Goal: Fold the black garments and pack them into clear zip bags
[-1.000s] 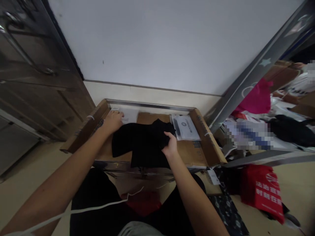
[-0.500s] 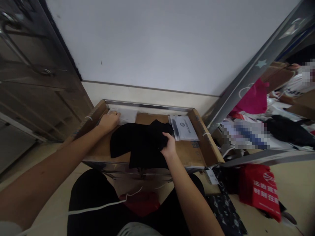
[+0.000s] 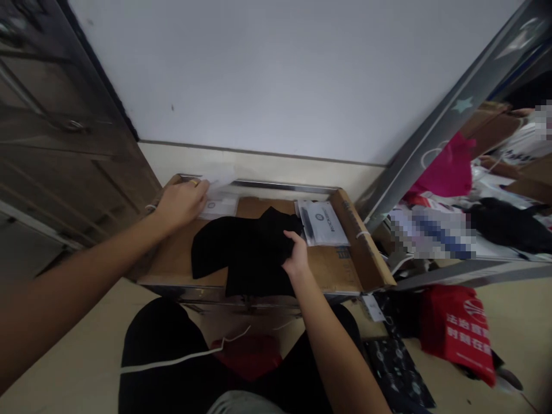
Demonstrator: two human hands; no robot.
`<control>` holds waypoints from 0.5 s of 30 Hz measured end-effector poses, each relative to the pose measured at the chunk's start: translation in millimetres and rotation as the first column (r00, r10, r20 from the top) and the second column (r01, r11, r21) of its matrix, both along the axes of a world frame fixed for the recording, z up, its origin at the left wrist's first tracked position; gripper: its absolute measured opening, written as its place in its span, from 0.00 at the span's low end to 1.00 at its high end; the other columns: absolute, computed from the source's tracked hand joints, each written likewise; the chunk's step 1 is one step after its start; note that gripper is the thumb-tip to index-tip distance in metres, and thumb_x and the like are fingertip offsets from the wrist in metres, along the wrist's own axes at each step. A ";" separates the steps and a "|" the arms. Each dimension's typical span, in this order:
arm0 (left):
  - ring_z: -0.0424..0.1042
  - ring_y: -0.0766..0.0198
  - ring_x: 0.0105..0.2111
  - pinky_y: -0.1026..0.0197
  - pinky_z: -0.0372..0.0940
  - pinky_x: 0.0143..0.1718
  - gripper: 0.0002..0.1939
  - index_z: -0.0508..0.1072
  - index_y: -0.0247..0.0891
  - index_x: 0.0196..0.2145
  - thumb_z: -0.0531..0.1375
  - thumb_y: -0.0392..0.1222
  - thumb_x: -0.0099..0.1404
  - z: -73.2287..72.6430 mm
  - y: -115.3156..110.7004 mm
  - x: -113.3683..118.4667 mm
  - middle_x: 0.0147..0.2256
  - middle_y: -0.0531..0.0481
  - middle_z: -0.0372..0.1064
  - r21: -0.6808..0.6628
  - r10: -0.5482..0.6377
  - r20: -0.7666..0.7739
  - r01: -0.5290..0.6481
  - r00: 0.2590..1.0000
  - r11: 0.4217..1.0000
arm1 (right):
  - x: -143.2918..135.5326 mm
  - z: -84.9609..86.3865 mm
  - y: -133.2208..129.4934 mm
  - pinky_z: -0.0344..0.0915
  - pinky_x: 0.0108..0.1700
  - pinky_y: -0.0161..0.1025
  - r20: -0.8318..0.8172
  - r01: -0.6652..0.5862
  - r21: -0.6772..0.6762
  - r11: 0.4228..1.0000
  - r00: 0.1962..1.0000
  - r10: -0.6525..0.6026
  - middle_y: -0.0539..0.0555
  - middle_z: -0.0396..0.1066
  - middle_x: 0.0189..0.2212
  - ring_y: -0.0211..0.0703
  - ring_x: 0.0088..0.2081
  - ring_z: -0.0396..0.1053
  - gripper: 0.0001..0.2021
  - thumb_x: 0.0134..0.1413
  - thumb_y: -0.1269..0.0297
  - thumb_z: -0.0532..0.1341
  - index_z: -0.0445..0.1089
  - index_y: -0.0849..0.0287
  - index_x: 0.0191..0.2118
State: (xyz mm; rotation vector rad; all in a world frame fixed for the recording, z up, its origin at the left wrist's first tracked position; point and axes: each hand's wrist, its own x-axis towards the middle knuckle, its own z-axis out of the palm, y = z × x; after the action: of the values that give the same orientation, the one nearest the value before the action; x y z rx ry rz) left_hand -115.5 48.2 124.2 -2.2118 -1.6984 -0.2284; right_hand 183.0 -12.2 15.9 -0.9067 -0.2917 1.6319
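My left hand (image 3: 183, 201) pinches a thin, whitish see-through plastic bag (image 3: 221, 176) and holds it raised at the back left of the cardboard-lined tray (image 3: 170, 259). Just below it, more flat bags (image 3: 222, 208) with a small round logo lie on the cardboard. My right hand (image 3: 296, 253) grips the right side of a black piece of cloth (image 3: 245, 247), thumb on top. The cloth lies spread over the middle of the tray, and its lower edge reaches the front rim. Right of it rest flat packages (image 3: 324, 224) with printed lettering.
A white wall panel (image 3: 259, 75) rises behind the tray; a dark door (image 3: 60, 126) stands left. To the right is a cluttered shelf with pink cloth (image 3: 451, 167). A red bag (image 3: 457, 328) lies on the floor. A white cord (image 3: 181, 361) crosses above my legs.
My left hand has lifted the thin plastic bag up off the others, which now show beneath it. My right hand and the black cloth have hardly moved.
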 end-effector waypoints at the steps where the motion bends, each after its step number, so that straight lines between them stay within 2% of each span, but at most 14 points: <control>1: 0.72 0.43 0.48 0.49 0.63 0.46 0.15 0.70 0.36 0.49 0.48 0.42 0.71 3.1 -6.6 9.1 0.46 0.36 0.72 -0.020 -0.011 0.014 0.012 1.000 1.000 | -1.0 2.4 -1.0 0.77 0.42 0.48 -0.007 -0.009 -0.004 1.000 1.000 0.009 0.53 0.80 0.32 0.54 0.41 0.78 0.08 0.43 0.64 0.66 0.76 0.55 0.34; 4: 0.74 0.46 0.43 0.51 0.63 0.44 0.14 0.71 0.36 0.47 0.49 0.40 0.71 3.9 -23.1 39.9 0.43 0.38 0.73 -0.073 -0.073 0.083 0.079 0.994 0.994 | -1.5 10.2 -4.8 0.77 0.42 0.50 -0.004 -0.047 0.010 0.999 0.999 0.047 0.54 0.80 0.31 0.55 0.42 0.78 0.10 0.43 0.63 0.66 0.76 0.56 0.35; 10: 0.74 0.49 0.40 0.54 0.62 0.43 0.08 0.73 0.39 0.39 0.54 0.40 0.68 -19.1 -39.1 90.5 0.36 0.40 0.74 -0.206 -0.133 0.321 0.206 0.938 0.956 | 23.9 19.7 -22.3 0.77 0.43 0.53 0.074 -0.070 0.017 0.997 0.995 0.068 0.55 0.79 0.28 0.58 0.40 0.79 0.10 0.42 0.60 0.66 0.76 0.56 0.33; 13: 0.73 0.50 0.39 0.54 0.62 0.43 0.08 0.72 0.39 0.39 0.54 0.39 0.68 -25.0 -44.6 104.3 0.36 0.40 0.74 -0.234 -0.186 0.365 0.283 0.912 0.930 | 43.2 17.8 -35.5 0.77 0.41 0.54 0.124 -0.191 0.031 0.981 0.975 0.186 0.55 0.77 0.25 0.58 0.37 0.79 0.10 0.38 0.64 0.65 0.75 0.57 0.32; 15: 0.72 0.52 0.40 0.54 0.62 0.43 0.07 0.72 0.40 0.39 0.53 0.38 0.68 -24.2 -48.1 109.3 0.37 0.41 0.73 -0.237 -0.256 0.396 0.367 0.882 0.900 | 51.0 16.4 -42.8 0.76 0.38 0.51 0.144 -0.288 0.028 0.957 0.949 0.281 0.54 0.77 0.25 0.56 0.34 0.78 0.14 0.33 0.69 0.64 0.75 0.59 0.34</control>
State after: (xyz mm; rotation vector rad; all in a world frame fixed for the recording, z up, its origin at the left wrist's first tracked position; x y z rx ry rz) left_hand -6.2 0.2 100.0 -2.8270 -1.6184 -0.5065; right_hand 234.0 -55.0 32.3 -0.9761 -0.5792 1.8198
